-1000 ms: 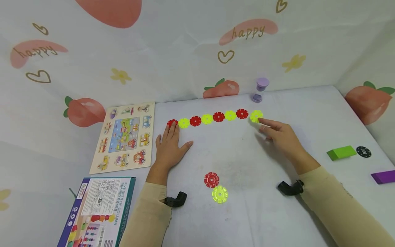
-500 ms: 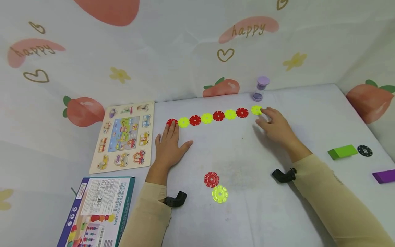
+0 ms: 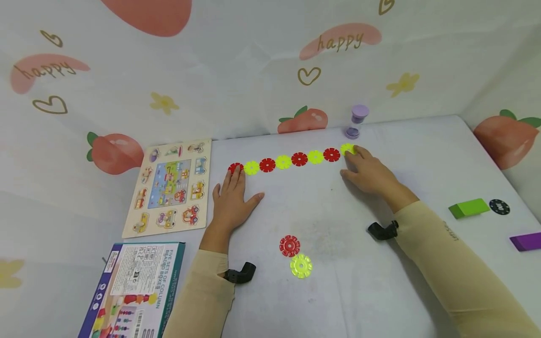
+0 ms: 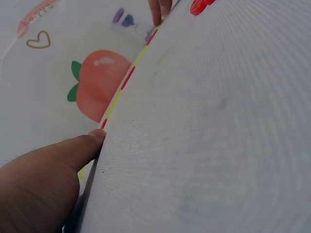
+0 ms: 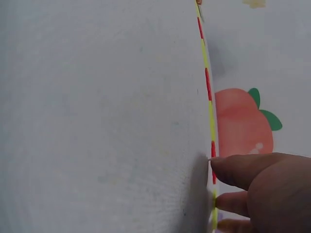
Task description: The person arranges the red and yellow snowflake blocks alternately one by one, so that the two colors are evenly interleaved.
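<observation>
Red and yellow notched plastic discs lie in a long row across the far part of the table. My left hand (image 3: 232,199) rests flat with its fingertips over the red disc (image 3: 233,166) at the left end, covering part of it. At the row's right end, fingertips of my right hand (image 3: 372,172) touch the yellow disc (image 3: 347,148), which sits close beside a red disc (image 3: 331,155). In the right wrist view, my right thumb (image 5: 233,169) shows near the row, with fingertips at the yellow disc (image 5: 214,209). Nearer me lie another red disc (image 3: 289,246) and yellow disc (image 3: 301,266).
A purple sand timer (image 3: 356,121) stands behind the row's right end. To the left are a wooden picture puzzle (image 3: 177,220) and a boxed toy (image 3: 139,281). Over on the right lie a green block (image 3: 469,208), a black round chip (image 3: 500,206) and a purple block (image 3: 526,241).
My right hand has moved left and slightly away from me, sliding the end yellow disc up closer to its red neighbour. The left hand has stayed in place.
</observation>
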A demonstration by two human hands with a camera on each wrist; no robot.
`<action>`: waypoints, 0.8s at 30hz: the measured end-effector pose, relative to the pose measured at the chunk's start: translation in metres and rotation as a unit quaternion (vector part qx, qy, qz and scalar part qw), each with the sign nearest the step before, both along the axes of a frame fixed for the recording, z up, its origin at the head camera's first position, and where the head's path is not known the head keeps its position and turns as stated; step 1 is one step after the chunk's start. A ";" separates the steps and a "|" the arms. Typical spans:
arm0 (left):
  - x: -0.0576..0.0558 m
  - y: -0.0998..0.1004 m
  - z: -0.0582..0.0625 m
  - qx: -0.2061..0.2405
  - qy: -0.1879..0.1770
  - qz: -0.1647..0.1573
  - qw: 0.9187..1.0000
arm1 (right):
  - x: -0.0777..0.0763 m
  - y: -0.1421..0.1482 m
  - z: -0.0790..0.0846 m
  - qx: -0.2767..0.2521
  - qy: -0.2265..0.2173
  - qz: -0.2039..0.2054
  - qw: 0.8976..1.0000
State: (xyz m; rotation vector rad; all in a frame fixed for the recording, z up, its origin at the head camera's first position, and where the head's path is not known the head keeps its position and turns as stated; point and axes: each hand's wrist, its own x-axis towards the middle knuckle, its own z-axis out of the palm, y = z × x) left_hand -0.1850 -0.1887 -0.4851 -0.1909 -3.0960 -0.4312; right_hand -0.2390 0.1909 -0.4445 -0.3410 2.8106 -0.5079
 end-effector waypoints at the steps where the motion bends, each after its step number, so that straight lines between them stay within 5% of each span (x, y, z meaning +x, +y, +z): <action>1: 0.000 0.000 0.000 0.000 0.000 0.000 1.000 | 0.000 0.000 0.000 0.003 -0.002 0.000 1.000; 17: 0.000 0.000 0.000 0.000 0.001 0.001 1.000 | 0.001 -0.003 0.001 0.016 -0.004 0.003 1.000; 20: 0.000 -0.001 -0.001 0.001 -0.001 0.002 1.000 | 0.004 -0.002 0.001 -0.018 0.008 -0.008 1.000; 24: -0.001 -0.001 0.000 0.002 -0.003 0.001 1.000 | 0.017 -0.002 0.003 -0.147 0.038 -0.048 0.987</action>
